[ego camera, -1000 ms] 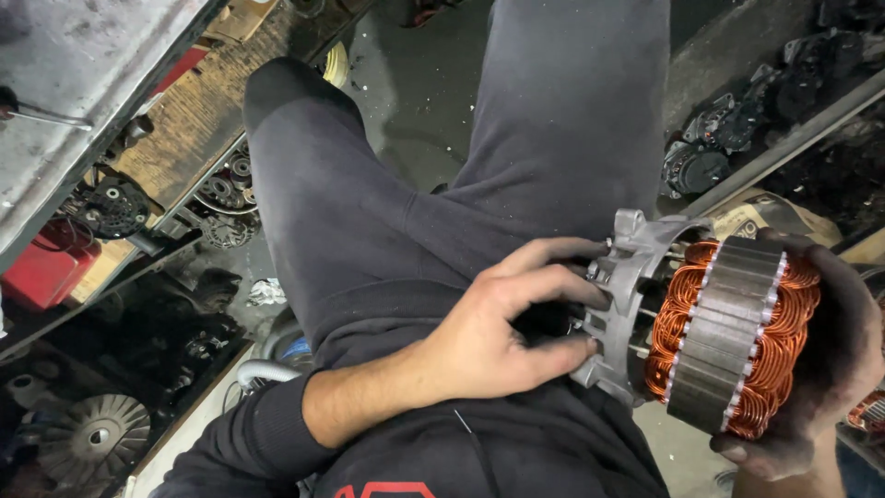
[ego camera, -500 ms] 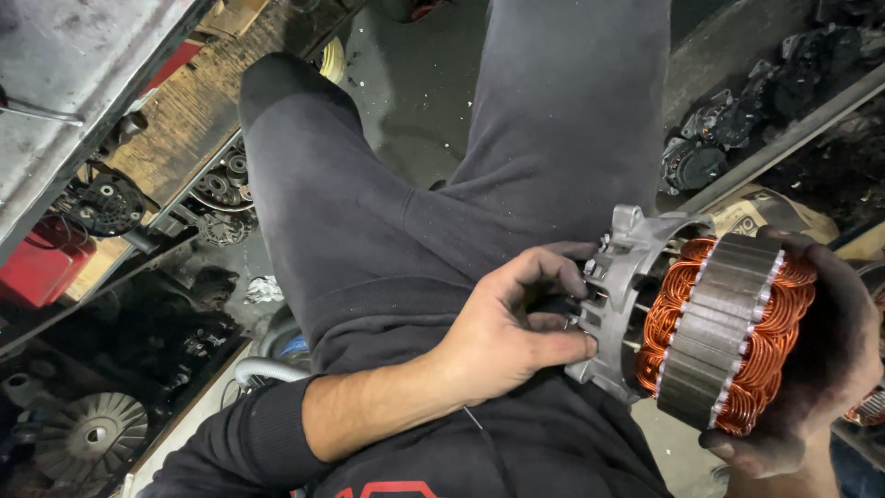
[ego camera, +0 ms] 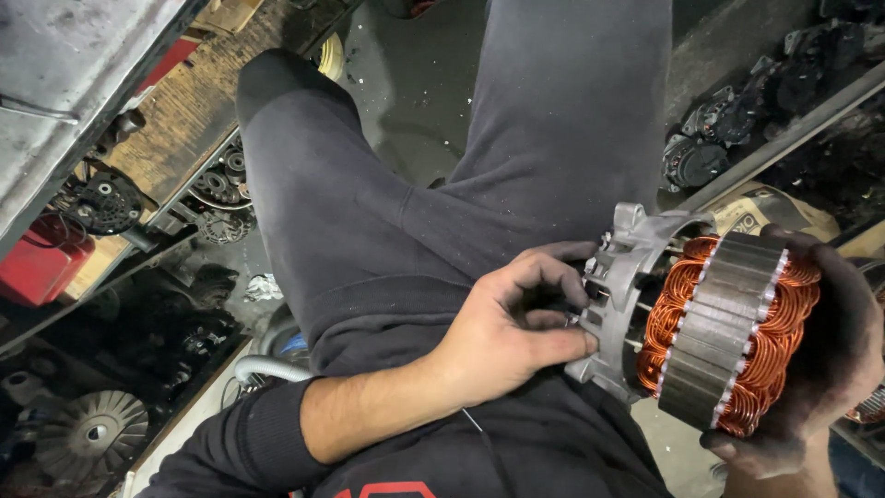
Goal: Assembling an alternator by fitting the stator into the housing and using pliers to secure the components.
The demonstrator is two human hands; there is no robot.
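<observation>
The person sits with both legs in dark grey trousers (ego camera: 387, 231) and holds an alternator part above the lap, at the right side of the view. The right hand (ego camera: 820, 360), dark with grime, is wrapped around the stator (ego camera: 728, 327), a grey laminated ring with bright copper windings coming out on both sides, and grasps it firmly from the far side. The stator is attached to a silver cast aluminium housing (ego camera: 622, 277), which points toward the left hand (ego camera: 516, 323). The left hand touches this housing: its thumb presses on the lower rim and the curled fingers rest on the openings of the housing face, not closed around anything. On the left, under a metal shelf (ego camera: 64, 83), other dark alternator parts (ego camera: 111, 203) and a red container (ego camera: 37, 267) lie.
</observation>
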